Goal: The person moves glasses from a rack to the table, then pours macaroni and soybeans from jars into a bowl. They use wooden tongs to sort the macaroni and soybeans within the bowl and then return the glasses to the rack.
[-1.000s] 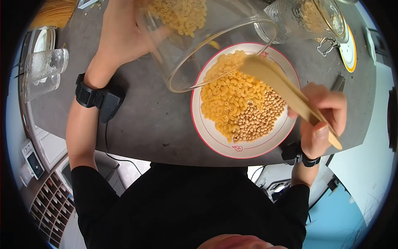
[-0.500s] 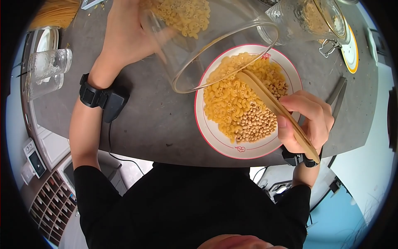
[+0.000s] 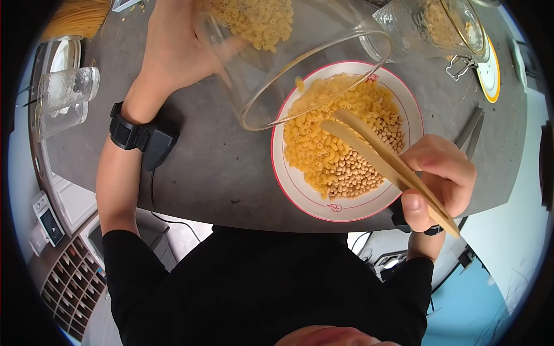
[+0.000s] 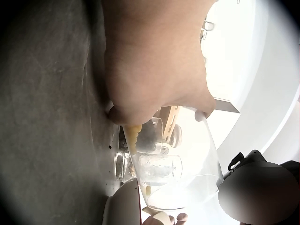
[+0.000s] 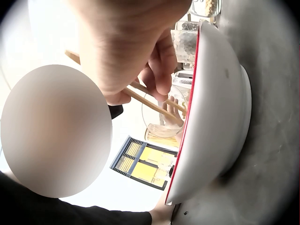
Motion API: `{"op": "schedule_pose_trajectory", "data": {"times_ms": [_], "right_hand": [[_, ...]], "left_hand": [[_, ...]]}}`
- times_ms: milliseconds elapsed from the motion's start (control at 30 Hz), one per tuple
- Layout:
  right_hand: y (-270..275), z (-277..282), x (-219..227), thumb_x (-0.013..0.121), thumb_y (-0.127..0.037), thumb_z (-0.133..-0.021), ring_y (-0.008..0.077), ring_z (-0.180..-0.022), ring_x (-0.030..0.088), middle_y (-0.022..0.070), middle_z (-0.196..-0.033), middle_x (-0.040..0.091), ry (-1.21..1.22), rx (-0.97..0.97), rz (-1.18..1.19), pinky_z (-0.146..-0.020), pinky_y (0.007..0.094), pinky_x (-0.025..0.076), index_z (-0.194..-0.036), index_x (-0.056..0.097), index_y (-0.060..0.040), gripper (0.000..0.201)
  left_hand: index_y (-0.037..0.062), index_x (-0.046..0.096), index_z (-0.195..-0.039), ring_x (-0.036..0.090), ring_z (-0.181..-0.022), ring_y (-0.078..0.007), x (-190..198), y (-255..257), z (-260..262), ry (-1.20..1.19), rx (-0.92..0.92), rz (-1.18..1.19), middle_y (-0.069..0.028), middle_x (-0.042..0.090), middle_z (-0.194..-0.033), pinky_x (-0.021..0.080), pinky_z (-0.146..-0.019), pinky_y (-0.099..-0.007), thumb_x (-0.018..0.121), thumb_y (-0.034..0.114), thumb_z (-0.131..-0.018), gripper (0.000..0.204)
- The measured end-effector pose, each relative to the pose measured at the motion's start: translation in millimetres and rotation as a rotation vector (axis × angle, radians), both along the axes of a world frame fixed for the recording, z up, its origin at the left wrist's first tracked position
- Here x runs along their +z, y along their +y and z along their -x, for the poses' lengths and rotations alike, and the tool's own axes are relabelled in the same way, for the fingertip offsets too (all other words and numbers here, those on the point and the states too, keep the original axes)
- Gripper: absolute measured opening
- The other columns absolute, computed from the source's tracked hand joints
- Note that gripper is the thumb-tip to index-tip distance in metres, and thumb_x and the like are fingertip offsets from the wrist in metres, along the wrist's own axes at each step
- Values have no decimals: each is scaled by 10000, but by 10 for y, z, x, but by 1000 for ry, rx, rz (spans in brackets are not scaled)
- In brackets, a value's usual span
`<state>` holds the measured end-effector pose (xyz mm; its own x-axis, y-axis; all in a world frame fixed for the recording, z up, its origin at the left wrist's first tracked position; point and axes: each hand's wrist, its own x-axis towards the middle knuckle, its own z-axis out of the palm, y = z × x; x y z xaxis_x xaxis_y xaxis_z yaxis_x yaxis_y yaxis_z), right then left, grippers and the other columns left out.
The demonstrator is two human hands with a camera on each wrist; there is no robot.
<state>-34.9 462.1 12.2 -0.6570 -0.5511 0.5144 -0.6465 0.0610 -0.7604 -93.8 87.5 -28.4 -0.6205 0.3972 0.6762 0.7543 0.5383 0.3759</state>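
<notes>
In the head view my left hand (image 3: 179, 52) holds a large clear glass jar (image 3: 323, 23) tipped on its side, its mouth leaning over the bowl. Macaroni (image 3: 262, 26) lies at the jar's far end, and a single piece sits near the mouth. Below is a white bowl (image 3: 311, 206) with a red rim; macaroni (image 3: 311, 141) covers its left and upper part, pale round beans (image 3: 355, 176) the lower right. My right hand (image 3: 444, 179) grips wooden tongs (image 3: 398, 167) between thumb and fingers. Their tips stand slightly apart above the macaroni, with nothing visible between them.
Another glass jar (image 3: 415, 29) with a wire clasp lies at upper right, near an orange-rimmed plate (image 3: 489, 72). A grey metal utensil (image 3: 472, 130) rests right of the bowl. Glassware (image 3: 66, 92) stands at the left edge, with spaghetti (image 3: 75, 20) behind it.
The tongs came down from the jar's mouth toward the bowl, and their tips have spread apart. A macaroni piece now shows near the jar's mouth. The left hand and jar have barely moved.
</notes>
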Motion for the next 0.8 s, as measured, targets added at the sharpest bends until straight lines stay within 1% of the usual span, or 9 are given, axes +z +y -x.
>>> {"op": "schedule_pose_trajectory", "data": {"times_ms": [100, 233, 467, 567, 633, 667, 733, 767, 800], "right_hand": [[-64, 35, 26, 786, -198, -835, 220, -518, 628, 79, -758, 695, 244, -72, -169, -472, 331, 496, -1059, 613, 1, 345], [-138, 87, -1, 771, -85, -789, 219, -510, 619, 77, -755, 696, 299, -13, -219, -468, 331, 496, -1056, 648, -11, 302], [-153, 60, 11, 740, -23, -788, 221, -499, 610, 63, -672, 655, 326, -14, -233, -477, 329, 502, -1011, 652, -10, 240], [-112, 42, 33, 740, -15, -786, 228, -503, 615, 79, -666, 653, 215, -30, -135, -482, 334, 501, -1028, 654, -4, 257], [-36, 55, 11, 747, -11, -811, 237, -518, 637, 115, -687, 670, 22, 107, 107, -485, 341, 500, -1088, 632, 14, 301], [-101, 32, -22, 747, -11, -811, 237, -518, 637, 115, -687, 670, 21, 108, 109, -485, 341, 500, -1088, 632, 14, 301], [-270, 0, -84, 768, -75, -847, 250, -542, 659, 167, -758, 696, -39, -5, 408, -485, 349, 504, -1133, 604, 31, 346], [-156, 59, -53, 788, -158, -863, 251, -558, 670, 200, -833, 709, 12, 48, 234, -490, 346, 512, -1154, 588, 51, 410], [-63, 64, -42, 788, -158, -863, 251, -558, 670, 200, -833, 709, 12, 47, 232, -490, 346, 512, -1154, 588, 51, 410]], "left_hand": [[123, 405, -1504, 376, -1461, -386, -12, 15, 39, 61, -15, 21, -214, 391, -1558, 350, -1160, -479, 900, 117, -695, 948], [127, 396, -1516, 369, -1466, -386, -10, -15, 47, 69, -35, 18, -214, 390, -1559, 347, -1161, -478, 894, 114, -698, 958], [143, 390, -1526, 358, -1472, -385, 35, -18, 18, 7, -21, 49, -213, 380, -1565, 351, -1157, -485, 888, 114, -704, 962], [145, 384, -1527, 355, -1475, -384, -20, -15, 52, 22, -38, 30, -209, 373, -1570, 353, -1156, -481, 890, 117, -705, 965], [143, 380, -1527, 354, -1475, -384, -44, -42, 74, 63, -61, 15, -207, 371, -1572, 355, -1155, -478, 891, 117, -706, 968], [140, 378, -1527, 353, -1475, -384, -46, -53, 74, 70, -48, 35, -208, 372, -1571, 359, -1153, -474, 892, 116, -706, 969], [137, 376, -1527, 353, -1475, -384, -50, -51, 82, 80, -36, 53, -208, 372, -1570, 363, -1151, -470, 893, 114, -707, 970], [134, 376, -1525, 352, -1475, -382, -58, -43, 83, 63, -48, 26, -209, 373, -1569, 361, -1152, -467, 893, 115, -709, 967], [130, 377, -1524, 351, -1476, -380, -65, -35, 80, 46, -59, -2, -210, 373, -1568, 360, -1154, -465, 893, 116, -711, 963]]}}
